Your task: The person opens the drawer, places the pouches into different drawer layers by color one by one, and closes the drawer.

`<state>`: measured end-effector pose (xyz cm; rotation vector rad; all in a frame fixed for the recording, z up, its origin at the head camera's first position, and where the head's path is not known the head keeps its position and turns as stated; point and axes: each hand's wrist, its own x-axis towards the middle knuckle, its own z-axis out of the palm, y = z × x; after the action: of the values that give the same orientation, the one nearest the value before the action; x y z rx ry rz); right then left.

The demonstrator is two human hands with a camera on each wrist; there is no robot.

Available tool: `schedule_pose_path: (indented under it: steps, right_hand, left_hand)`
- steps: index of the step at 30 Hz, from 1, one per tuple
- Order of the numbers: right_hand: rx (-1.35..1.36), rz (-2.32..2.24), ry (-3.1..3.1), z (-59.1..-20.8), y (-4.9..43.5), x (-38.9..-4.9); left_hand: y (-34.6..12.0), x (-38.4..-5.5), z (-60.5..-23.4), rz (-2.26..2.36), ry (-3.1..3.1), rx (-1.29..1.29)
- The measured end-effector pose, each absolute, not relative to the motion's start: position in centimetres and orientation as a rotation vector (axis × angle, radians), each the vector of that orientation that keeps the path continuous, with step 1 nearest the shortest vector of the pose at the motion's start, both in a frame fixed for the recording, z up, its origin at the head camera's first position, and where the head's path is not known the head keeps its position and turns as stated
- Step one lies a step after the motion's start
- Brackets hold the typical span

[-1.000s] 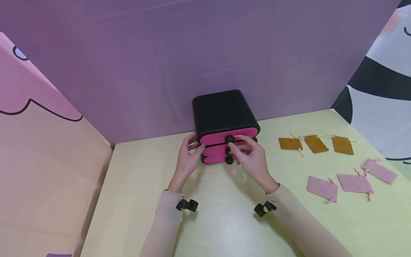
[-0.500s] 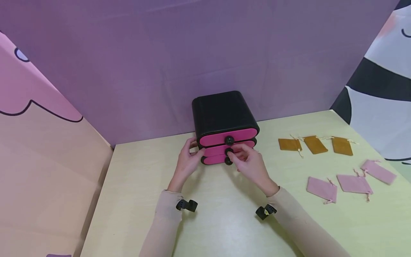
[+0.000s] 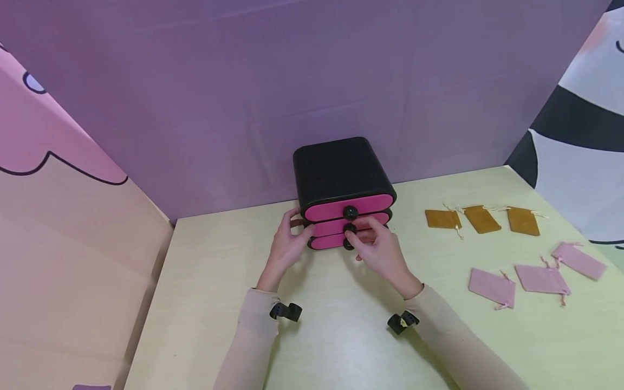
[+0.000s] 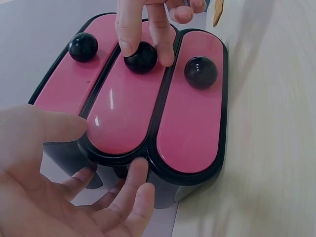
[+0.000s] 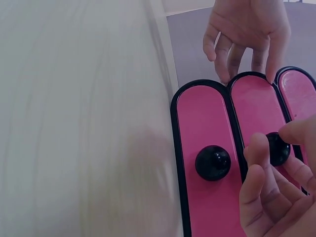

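Purple backdrop [image 3: 219, 114] rises behind the three-drawer cabinet [image 3: 341, 168], where the right hand [image 3: 382, 252] pinches the black knob [image 4: 140, 61] of the middle pink drawer [image 4: 121, 111] and the left hand [image 3: 285, 246] holds the cabinet's left edge, fingers spread — a slip there could let the cabinet skid.

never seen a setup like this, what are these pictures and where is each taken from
No machine, just a person's bare left hand and right hand. The wide picture comes from a head-worn camera, the close ones from a black camera on each wrist. On the pale wooden table stands a glossy black cabinet with three pink drawers. The right hand pinches the middle drawer's round black knob; the left grips the cabinet's side. Nearby lie three brown cloth drawstring pouches and three pink ones.
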<state>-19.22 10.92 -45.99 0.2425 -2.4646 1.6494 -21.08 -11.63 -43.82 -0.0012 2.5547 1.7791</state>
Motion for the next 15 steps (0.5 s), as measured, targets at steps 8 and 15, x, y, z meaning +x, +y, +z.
schedule_pose_path:
  steps: [8,15]
  right_hand:
    - [0.244,1.668,-2.461,-46.07,11.02,-19.23]
    - [0.268,1.674,-2.462,-46.27,11.12,-19.3]
  left_hand:
    - [-11.72,-21.13,-43.81,1.806,2.502,0.023]
    - [-11.76,-21.18,-43.82,1.805,2.501,0.005]
